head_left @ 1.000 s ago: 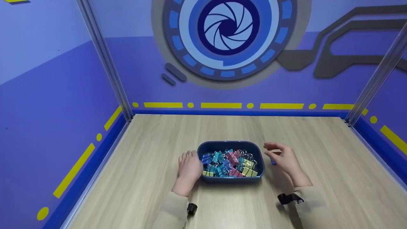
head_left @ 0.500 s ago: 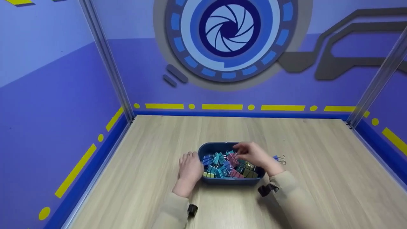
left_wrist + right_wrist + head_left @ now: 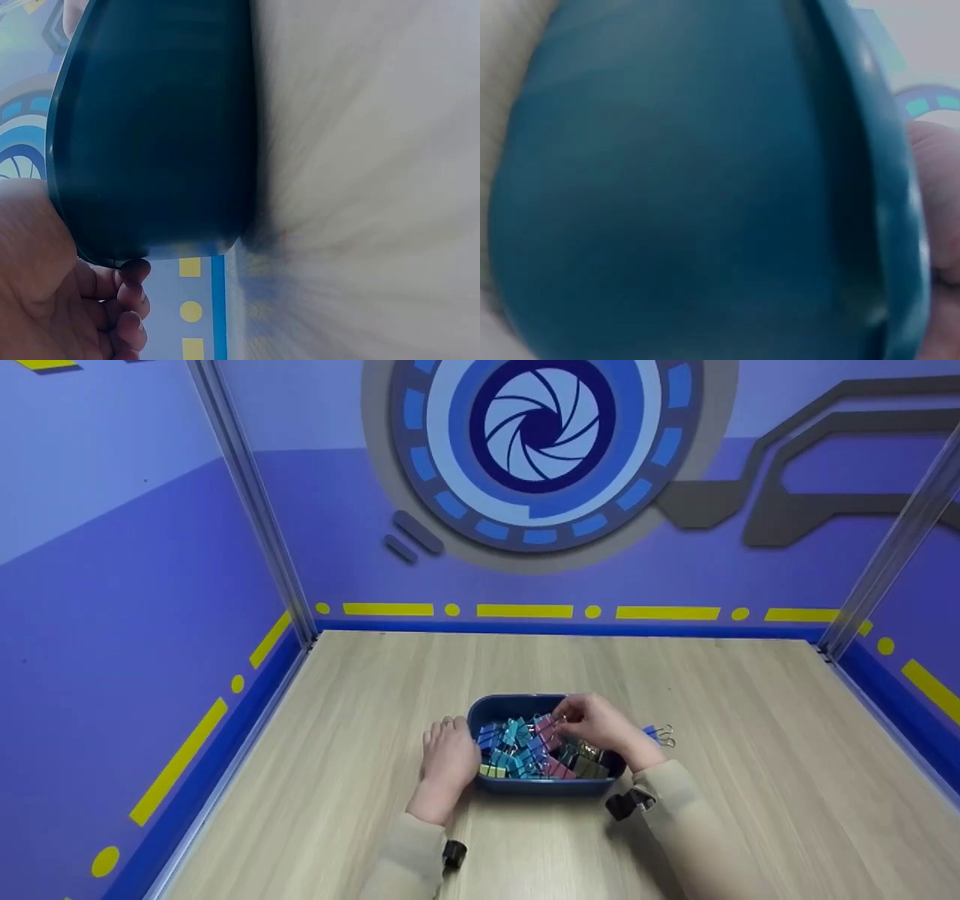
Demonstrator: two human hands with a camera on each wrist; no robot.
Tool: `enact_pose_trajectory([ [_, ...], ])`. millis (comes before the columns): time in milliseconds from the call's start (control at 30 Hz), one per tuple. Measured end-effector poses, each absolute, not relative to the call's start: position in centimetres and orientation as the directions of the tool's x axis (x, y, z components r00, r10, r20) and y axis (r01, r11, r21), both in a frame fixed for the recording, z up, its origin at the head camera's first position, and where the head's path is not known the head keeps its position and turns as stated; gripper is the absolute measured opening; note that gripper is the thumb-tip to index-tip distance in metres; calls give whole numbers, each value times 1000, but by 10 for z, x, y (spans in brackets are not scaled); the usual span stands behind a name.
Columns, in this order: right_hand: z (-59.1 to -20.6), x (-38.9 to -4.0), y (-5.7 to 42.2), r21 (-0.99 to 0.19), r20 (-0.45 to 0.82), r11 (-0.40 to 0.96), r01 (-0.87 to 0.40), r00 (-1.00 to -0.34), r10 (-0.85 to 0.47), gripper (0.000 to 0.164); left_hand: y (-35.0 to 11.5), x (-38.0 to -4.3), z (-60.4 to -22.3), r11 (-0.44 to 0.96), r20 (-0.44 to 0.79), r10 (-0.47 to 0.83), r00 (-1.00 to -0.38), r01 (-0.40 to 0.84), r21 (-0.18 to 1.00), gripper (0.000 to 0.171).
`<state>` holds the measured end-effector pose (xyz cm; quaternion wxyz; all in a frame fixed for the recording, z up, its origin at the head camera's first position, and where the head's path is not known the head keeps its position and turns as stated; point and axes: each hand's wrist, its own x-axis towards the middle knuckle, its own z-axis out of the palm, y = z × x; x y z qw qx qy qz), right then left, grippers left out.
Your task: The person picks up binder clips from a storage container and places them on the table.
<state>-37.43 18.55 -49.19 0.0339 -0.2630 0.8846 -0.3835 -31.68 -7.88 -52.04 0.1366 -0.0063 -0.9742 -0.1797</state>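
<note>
In the head view, a dark blue plastic bin [image 3: 544, 787] holds many binder clips in teal, blue, pink and yellow. My left hand [image 3: 451, 754] holds the bin's left end; in the left wrist view its fingers [image 3: 129, 326] curl at the bin's outer corner, and the thumb's tip is hidden behind the rim. My right hand [image 3: 600, 727] reaches over the right side, thumb and fingertips pinching a pink binder clip [image 3: 547, 731] on the pile. The right wrist view shows mostly the bin's blurred wall [image 3: 667, 180], with part of the hand beyond the rim.
A blue binder clip [image 3: 651, 733] with silver handles lies on the wooden table [image 3: 360, 697] just right of the bin, partly behind my right wrist. Blue printed panels [image 3: 337, 525] enclose the table at the back and sides.
My right hand has let go of the blue binder clip on the table, moved left over the bin and taken hold of a pink clip. My left hand has stayed in place.
</note>
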Motion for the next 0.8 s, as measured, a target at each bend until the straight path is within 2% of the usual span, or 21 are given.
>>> enact_pose_trajectory([
  [233,-492,-377,200,-805,145,472,-361,-890,-433,17,-79,-317,-520,934,274,-40,-961,61,352,27],
  [500,-496,-377,216,-837,163,450,-312,-926,-340,23,-79,-318,-520,934,255,-43,-966,51,353,29],
  [800,-494,-367,227,-949,182,217,-231,-958,-222,33,-78,-317,-519,934,278,-39,-960,64,353,27],
])
